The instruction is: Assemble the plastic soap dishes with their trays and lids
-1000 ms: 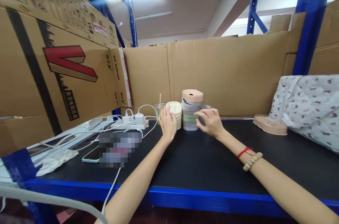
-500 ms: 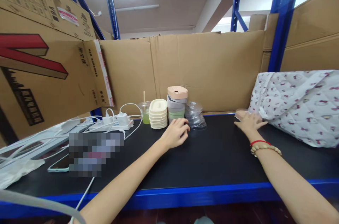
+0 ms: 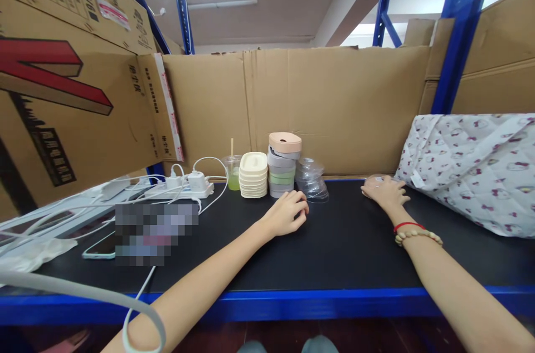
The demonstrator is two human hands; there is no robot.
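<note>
Shelf edge in blue (image 3: 301, 305) runs nearest the person, with a thick white cable (image 3: 71, 288) looping across its left end and a phone (image 3: 99, 250) lying just behind on the black mat (image 3: 334, 258). Over the mat, in front of the stacks, the left hand (image 3: 288, 214) is loosely curled, thumb and fingers apart, and appears to hold nothing; kept low and clear of the coloured stack (image 3: 281, 166) behind it, it should not knock that leaning pile. Farther right, the right hand (image 3: 387, 191) lies over a low peach piece (image 3: 373, 180) beside the patterned bag (image 3: 472, 175), its fingers spread; whether they close on the piece I cannot tell. A sure hold probably wants thumb and fingertips low on opposite sides, with light, even pressure, since the clear plastic seeming to cover it could flex or slip, and the fingers should stay off the bag. Behind the left hand, the cream stack (image 3: 253, 175) stands straight, left of the coloured one, while clear lids (image 3: 311, 180) slump to its right. Cardboard (image 3: 334, 113) closes off the back.
</note>
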